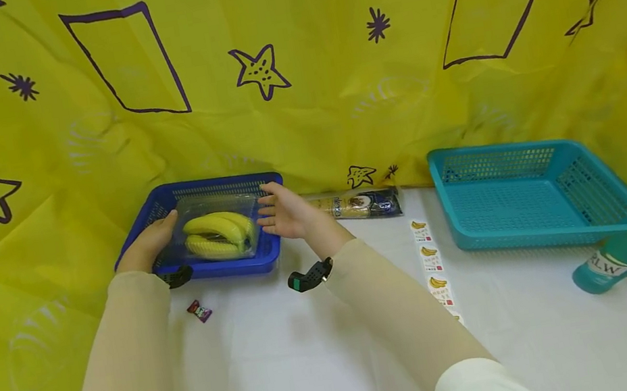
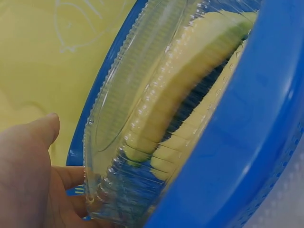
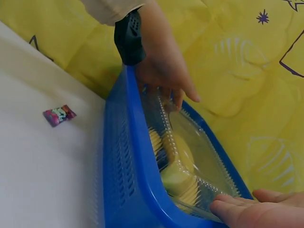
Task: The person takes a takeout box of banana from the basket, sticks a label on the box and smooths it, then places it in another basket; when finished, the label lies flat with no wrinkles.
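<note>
A clear plastic box (image 1: pixel 216 204) with several yellow bananas (image 1: pixel 210 225) inside sits in a blue basket (image 1: pixel 238 266) at the left of the table. At the box's left end is my left hand (image 1: pixel 150 243). Its fingers reach down between box and basket wall against the box's side, partly hidden, while the thumb (image 2: pixel 46 127) stays apart from the plastic. My right hand (image 1: pixel 288 213) is at the opposite end, over the basket's right rim, with fingers extended; its fingertips (image 3: pixel 223 205) come up to the box's edge.
A wrapped candy (image 1: pixel 199 311) lies in front of the blue basket. Right of it are a long packet (image 1: pixel 373 204) by the curtain and a strip of banana-picture cards (image 1: pixel 431 259). Farther right stand a teal basket (image 1: pixel 542 240) and a tilted-looking teal bottle (image 1: pixel 613 263).
</note>
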